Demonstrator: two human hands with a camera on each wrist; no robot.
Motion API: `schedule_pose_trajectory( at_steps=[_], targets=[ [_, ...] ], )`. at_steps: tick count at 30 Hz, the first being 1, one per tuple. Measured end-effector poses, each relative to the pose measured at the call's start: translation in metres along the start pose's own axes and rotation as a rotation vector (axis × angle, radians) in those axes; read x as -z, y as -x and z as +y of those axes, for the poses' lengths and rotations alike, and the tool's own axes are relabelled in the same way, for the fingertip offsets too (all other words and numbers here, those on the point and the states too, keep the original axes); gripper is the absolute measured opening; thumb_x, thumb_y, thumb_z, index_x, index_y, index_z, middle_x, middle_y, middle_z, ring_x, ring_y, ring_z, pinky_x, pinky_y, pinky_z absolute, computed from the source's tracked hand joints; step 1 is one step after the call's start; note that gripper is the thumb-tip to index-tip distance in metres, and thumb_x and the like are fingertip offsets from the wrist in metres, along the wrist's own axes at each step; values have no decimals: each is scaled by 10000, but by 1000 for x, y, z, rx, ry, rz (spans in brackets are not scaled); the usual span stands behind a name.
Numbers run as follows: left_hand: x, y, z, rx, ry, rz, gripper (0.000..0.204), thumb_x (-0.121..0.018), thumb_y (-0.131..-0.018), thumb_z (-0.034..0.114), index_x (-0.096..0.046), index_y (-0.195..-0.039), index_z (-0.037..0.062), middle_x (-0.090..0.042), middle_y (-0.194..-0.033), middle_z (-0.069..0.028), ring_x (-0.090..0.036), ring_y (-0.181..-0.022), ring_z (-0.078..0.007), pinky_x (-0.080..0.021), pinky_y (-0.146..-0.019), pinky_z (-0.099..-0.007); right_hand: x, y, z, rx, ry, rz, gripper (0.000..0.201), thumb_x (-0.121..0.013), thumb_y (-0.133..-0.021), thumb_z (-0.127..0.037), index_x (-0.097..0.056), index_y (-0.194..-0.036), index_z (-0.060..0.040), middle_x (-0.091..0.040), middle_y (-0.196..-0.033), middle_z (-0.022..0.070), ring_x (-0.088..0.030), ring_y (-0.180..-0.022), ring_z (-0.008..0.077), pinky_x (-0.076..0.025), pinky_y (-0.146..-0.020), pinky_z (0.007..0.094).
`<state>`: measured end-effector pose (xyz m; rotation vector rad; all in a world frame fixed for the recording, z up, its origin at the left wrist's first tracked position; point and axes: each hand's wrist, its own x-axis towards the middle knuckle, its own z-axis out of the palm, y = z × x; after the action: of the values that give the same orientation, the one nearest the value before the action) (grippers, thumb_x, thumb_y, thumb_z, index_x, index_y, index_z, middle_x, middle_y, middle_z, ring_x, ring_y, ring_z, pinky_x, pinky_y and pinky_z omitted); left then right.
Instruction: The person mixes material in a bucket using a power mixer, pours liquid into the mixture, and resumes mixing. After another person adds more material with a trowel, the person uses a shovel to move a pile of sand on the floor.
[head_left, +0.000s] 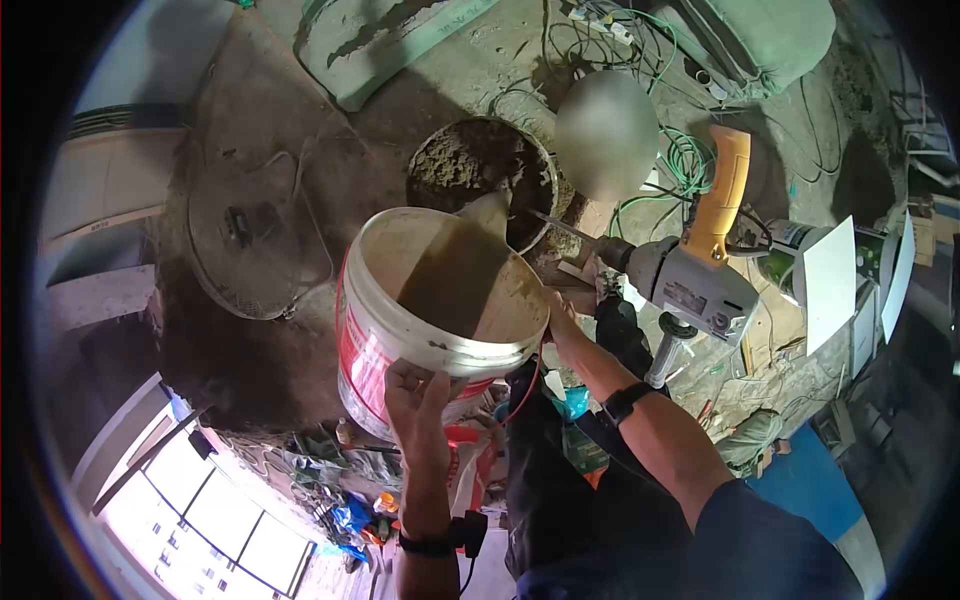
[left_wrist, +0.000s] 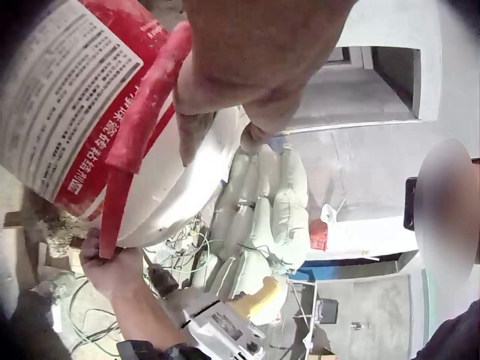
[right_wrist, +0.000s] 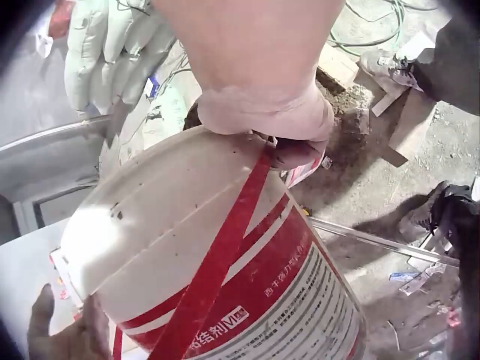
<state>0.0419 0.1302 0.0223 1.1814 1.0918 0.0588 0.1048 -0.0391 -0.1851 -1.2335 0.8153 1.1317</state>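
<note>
A white bucket (head_left: 440, 345) with a red printed label is tipped towards a round tub (head_left: 552, 185) that contains a dark, lumpy mix (head_left: 450, 165). Murky brown liquid (head_left: 455, 280) lies inside the bucket, and a stream runs over its far lip into the tub. My left hand (head_left: 418, 410) grips the near rim. At the right side of the rim my right hand (head_left: 567, 328) holds on, fingers partly hidden in the right wrist view. The bucket's red strap handle (right_wrist: 214, 277) hangs down along its side.
A power mixer (head_left: 700, 290) with a yellow handle (head_left: 722, 195) is at the right, its shaft pointing into the tub. Someone's blurred head (head_left: 607, 135) is beyond. Green cable (head_left: 688, 160) coils behind; a round, cage-like frame (head_left: 250, 240) lies left. Pale sacks (left_wrist: 262, 202) are stacked nearby.
</note>
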Motion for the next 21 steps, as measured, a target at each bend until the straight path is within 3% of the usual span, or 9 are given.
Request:
schedule_pose_trajectory(
  at_steps=[4,6,8,10,12,15,16,18,21],
  targets=[
    [31,24,-2,15,48,66,338,-619,-920,66,-458,-1195,-48,-563,-1115,-148,-627,-998,-213,-579,-866,-365,-2,10,13,69,104,-34,436,-458,-1005,-480,-598,-1196,-114,-657,-826,19,-607,-647,98,-473,-560,282],
    [69,35,-24,26,48,130,377,-645,-942,201,-472,-1189,-25,-563,-1125,-135,-632,-980,-219,-577,-858,-381,-8,18,26,139,156,-90,452,-467,-1005,-455,-576,-1264,-101,-652,-823,21,-615,-672,102,-492,-587,283],
    [103,47,-44,51,88,199,421,-652,-941,269,-474,-1193,-17,-565,-1136,-134,-633,-982,-224,-576,-849,-388,-29,31,40,389,168,-142,539,-472,-1003,-418,-466,-1430,-89,-650,-824,52,-610,-706,141,-509,-646,315],
    [137,54,-67,80,132,273,470,-660,-941,338,-475,-1197,-10,-568,-1147,-132,-634,-985,-228,-574,-840,-396,-36,46,55,470,673,-51,632,-456,-994,-436,-327,-1538,-143,-686,-973,219,-680,-884,357,-507,-813,423],
    [167,59,-95,250,154,381,506,-669,-936,384,-473,-1197,-3,-565,-1181,-142,-634,-1013,-237,-570,-826,-380,-55,68,55,317,762,-156,666,-453,-988,-450,-252,-1562,-179,-674,-1034,250,-672,-946,413,-502,-835,446],
    [201,52,-156,296,278,459,404,-683,-916,278,-506,-1148,-1,-614,-1099,-127,-661,-943,-243,-578,-772,-352,-68,54,87,427,898,-223,690,-446,-992,-455,-194,-1576,-189,-667,-1084,254,-669,-977,408,-499,-859,446],
    [217,51,-182,291,359,442,367,-692,-903,232,-520,-1131,2,-631,-1060,-117,-670,-907,-243,-581,-751,-345,-80,62,78,343,942,-292,720,-457,-986,-484,-192,-1576,-169,-656,-1156,255,-662,-1027,405,-495,-893,436],
    [245,53,-240,252,495,402,326,-695,-869,144,-537,-1120,7,-649,-998,-97,-681,-859,-238,-583,-710,-338,-46,23,126,522,1192,-361,749,-495,-973,-495,-213,-1568,-139,-662,-1180,229,-664,-1048,381,-494,-908,420],
    [272,51,-285,278,661,614,311,-695,-853,102,-549,-1113,13,-643,-1025,-96,-683,-876,-238,-581,-699,-338,-35,59,113,321,1311,-352,736,-563,-958,-447,-273,-1541,-103,-676,-1163,207,-669,-1048,369,-504,-913,417]
  ],
)
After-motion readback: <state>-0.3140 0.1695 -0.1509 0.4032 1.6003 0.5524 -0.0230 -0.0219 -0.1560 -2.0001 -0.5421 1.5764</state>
